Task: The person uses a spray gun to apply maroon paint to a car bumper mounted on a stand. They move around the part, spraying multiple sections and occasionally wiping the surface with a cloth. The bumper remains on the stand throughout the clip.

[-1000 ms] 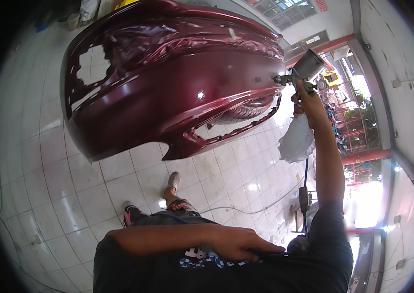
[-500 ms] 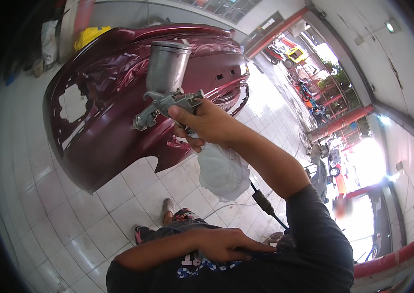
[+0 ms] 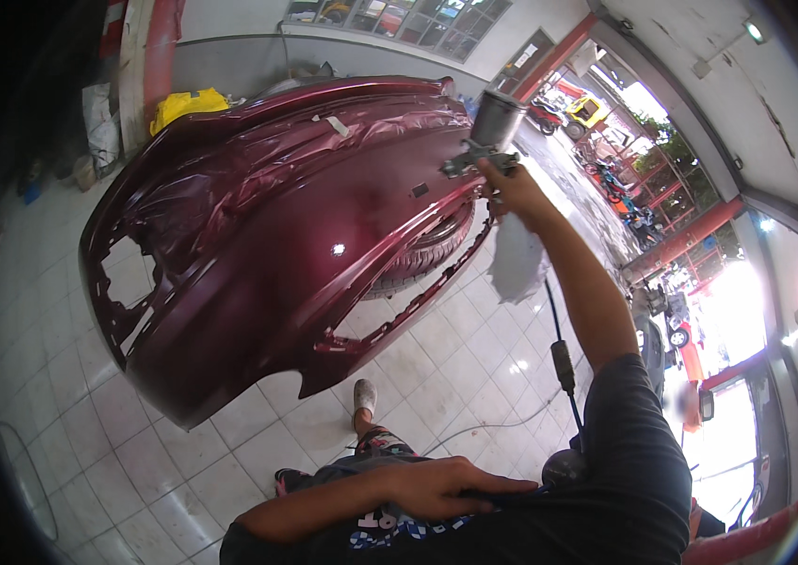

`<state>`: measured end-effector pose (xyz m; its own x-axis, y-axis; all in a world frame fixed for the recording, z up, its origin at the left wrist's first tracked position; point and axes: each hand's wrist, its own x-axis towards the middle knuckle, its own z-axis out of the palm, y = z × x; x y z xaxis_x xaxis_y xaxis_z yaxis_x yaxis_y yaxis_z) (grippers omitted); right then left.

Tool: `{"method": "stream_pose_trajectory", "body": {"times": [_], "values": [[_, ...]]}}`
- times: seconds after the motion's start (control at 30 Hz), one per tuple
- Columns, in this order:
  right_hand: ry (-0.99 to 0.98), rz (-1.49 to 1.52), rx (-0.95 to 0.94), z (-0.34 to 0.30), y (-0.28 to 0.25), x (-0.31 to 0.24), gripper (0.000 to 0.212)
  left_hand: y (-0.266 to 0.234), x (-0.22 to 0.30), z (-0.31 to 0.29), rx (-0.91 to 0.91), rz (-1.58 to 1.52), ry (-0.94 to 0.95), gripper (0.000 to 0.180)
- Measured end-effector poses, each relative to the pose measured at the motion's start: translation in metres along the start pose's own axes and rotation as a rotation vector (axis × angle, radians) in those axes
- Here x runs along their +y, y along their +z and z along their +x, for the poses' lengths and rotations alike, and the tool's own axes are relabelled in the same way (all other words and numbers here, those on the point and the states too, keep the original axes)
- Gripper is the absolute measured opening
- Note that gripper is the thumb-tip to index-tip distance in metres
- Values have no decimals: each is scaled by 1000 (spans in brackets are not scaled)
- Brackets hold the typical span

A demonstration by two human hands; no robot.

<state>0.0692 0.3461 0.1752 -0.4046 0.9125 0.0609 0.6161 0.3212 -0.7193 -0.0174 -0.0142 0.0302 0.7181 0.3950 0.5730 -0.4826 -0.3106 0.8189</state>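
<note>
My right hand is closed round a metal spray gun with a grey cup on top, held out at the far right end of a dark red car bumper. A crumpled white cloth hangs below that hand. From there a dark air hose with a thick fitting runs down to my waist. My left hand lies across my belly, fingers closed on what looks like the hose; the grip is partly hidden. Wrinkled red-tinted film covers the part behind the bumper.
A tyre shows through the bumper's opening. A thin hose crosses the white tiled floor near my foot. Behind the bumper are a yellow cover and a red post. Vehicles stand outside at right.
My right hand has carried the spray gun away from me and to the right, from above the bumper's middle to its far right end. The left hand stays at my belly.
</note>
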Motion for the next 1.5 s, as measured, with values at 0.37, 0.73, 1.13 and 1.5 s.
{"method": "stream_pose_trajectory", "body": {"times": [0.37,0.73,1.13,1.5], "values": [[97,-4,98,225,-164,176,42,-150,-120,157,121,-92,-84,61],[144,-22,165,425,-221,344,45,-257,-196,252,246,-169,-339,68],[7,-165,130,471,-196,361,39,-263,-178,257,265,-284,-444,76],[59,-112,9,270,-153,156,50,-146,-128,185,113,-51,-151,74]]}}
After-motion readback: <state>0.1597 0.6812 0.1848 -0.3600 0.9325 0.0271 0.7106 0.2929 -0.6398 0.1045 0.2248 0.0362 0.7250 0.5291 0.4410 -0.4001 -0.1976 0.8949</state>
